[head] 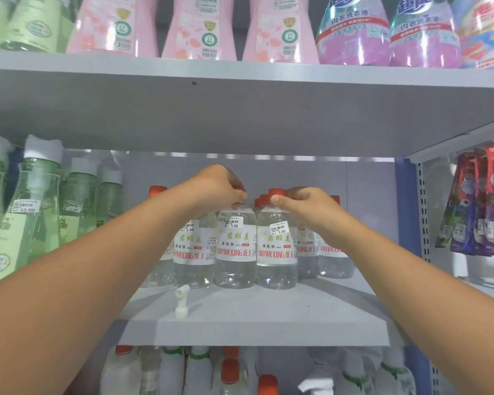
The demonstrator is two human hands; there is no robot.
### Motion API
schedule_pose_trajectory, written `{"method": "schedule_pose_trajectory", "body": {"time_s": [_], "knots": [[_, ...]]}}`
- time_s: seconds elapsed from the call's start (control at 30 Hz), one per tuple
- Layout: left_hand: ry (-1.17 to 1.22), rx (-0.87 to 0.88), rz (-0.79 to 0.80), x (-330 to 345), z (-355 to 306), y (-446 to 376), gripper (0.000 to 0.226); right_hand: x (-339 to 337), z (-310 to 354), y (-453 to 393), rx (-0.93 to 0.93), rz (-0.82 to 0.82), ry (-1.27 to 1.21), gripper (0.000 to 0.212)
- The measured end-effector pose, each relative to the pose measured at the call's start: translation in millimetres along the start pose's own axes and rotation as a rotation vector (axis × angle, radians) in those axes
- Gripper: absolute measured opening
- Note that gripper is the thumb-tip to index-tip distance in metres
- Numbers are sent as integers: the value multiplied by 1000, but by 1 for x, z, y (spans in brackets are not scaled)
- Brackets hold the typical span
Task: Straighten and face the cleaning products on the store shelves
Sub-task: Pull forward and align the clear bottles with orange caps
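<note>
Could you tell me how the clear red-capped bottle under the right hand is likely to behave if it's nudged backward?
The clear bottle looks full, so probably heavy and steady. Held at its red cap by the right hand, a push up there might tip it. Its smooth plastic should slide on the grey shelf.

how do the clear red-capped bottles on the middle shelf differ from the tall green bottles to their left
The clear red-capped bottles are short, with colourless liquid and 5.00 price stickers; the tall green bottles hold green liquid, have white caps and show 12.00. The left hand and right hand grip clear ones only. Both kinds stand upright on one grey shelf.
</note>
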State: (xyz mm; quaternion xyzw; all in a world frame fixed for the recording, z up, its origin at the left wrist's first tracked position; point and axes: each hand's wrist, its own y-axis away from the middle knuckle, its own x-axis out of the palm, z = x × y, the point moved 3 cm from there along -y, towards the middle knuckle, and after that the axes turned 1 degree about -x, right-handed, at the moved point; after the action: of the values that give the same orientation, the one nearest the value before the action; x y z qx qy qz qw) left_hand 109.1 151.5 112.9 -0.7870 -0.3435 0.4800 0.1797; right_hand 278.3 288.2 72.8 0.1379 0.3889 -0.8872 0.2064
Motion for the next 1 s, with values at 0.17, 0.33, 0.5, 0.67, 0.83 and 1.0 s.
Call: {"method": "schedule_pose_trajectory", "body": {"time_s": [0.17,0.33,0.5,0.67,0.83,1.0], "knots": [[25,15,-34,5,-3,11,33,5,3,12,-18,-33,-9,50],[284,152,-323,-25,-15,85,28,-11,32,53,-118,-167,65,51],[560,206,-405,-12,11,239,27,-6,38,209,-366,-295,-257,25],[666,-195,-392,93,69,304,22,90,-54,318,108,-74,-379,33],[502,-477,-109,173,133,286,64,141,-101,326,259,-47,-187,61],[481,-471,32,205,171,265,75,156,-124,328,245,-45,41,79]]}}
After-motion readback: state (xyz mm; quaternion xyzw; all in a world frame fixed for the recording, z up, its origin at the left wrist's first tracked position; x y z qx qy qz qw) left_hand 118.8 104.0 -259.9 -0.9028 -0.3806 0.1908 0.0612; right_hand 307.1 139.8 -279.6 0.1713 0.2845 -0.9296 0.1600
